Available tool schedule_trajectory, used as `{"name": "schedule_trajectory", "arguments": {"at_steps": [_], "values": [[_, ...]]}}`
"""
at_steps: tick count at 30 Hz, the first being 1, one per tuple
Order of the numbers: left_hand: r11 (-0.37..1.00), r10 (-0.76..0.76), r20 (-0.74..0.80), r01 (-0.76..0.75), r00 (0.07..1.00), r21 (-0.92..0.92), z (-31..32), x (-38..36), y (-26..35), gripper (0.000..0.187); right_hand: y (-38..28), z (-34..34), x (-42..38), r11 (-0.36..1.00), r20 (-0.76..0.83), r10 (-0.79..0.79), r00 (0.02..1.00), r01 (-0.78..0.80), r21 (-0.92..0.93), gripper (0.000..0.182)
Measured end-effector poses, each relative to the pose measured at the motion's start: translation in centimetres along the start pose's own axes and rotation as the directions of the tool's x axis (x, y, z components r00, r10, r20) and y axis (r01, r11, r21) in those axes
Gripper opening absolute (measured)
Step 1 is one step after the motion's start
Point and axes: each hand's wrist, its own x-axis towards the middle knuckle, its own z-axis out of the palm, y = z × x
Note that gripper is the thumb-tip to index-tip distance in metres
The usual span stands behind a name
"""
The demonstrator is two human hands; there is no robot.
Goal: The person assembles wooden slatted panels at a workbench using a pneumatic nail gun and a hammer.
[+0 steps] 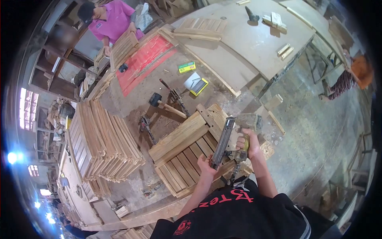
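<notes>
A nail gun (240,155) with a long dark magazine is held over the right part of a slatted wooden panel (185,165). My right hand (249,144) is wrapped round its handle. My left hand (207,165) has its fingers closed on the lower end of the magazine. The panel lies on the workbench, with a thick board along its upper side. Beyond the panel rests a mallet (172,108) with a black head and wooden handle, between two metal clamps (176,95) (147,127).
Left of the panel stands a tall stack of slatted panels (101,139). A green and yellow box (187,67) and an open yellow box (199,88) lie farther back. A person in a pink shirt (113,24) handles a panel beside a red sheet (145,59).
</notes>
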Motion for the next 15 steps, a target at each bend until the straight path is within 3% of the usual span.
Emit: {"name": "schedule_trajectory", "arguments": {"at_steps": [3, 5, 7, 10, 11, 14, 15], "values": [[0.998, -0.065, -0.067, 0.063, 0.996, -0.025, 3.0, 0.2, 0.4, 0.057, 0.2, 0.3, 0.6, 0.998, 0.039, 0.046, 0.998, -0.044, -0.047, 0.023], [0.992, -0.114, 0.039, 0.115, 0.993, -0.044, 3.8, 0.2, 0.6, 0.064, 0.1, 0.9, 1.0, 0.996, 0.045, 0.031, 0.998, -0.027, -0.087, 0.022], [0.981, -0.154, 0.280, 0.181, 0.947, -0.073, 4.0, 0.7, 1.0, 0.080, 0.1, 1.0, 1.6, 0.993, 0.060, 0.030, 0.998, -0.022, -0.116, 0.024], [0.952, -0.227, 0.654, 0.306, 0.722, -0.007, 4.7, -0.1, 1.7, 0.088, -0.4, 0.1, 3.1, 0.992, 0.091, 0.071, 0.993, -0.060, -0.110, 0.029], [0.948, -0.213, 0.699, 0.318, 0.683, -0.022, 5.3, -0.9, 1.8, 0.087, -0.8, 0.1, 3.6, 0.987, 0.112, 0.080, 0.990, -0.063, -0.146, 0.034], [0.976, -0.140, 0.678, 0.215, 0.722, -0.028, 5.1, 4.0, 1.1, 0.083, -1.2, -2.3, 7.0, 0.988, 0.183, 0.140, 0.973, -0.125, -0.090, 0.037], [0.993, -0.080, 0.600, 0.114, 0.796, -0.018, 5.8, 3.9, 0.8, 0.077, -1.3, -3.4, 8.6, 0.983, 0.189, 0.182, 0.965, -0.175, -0.053, 0.038]]}}
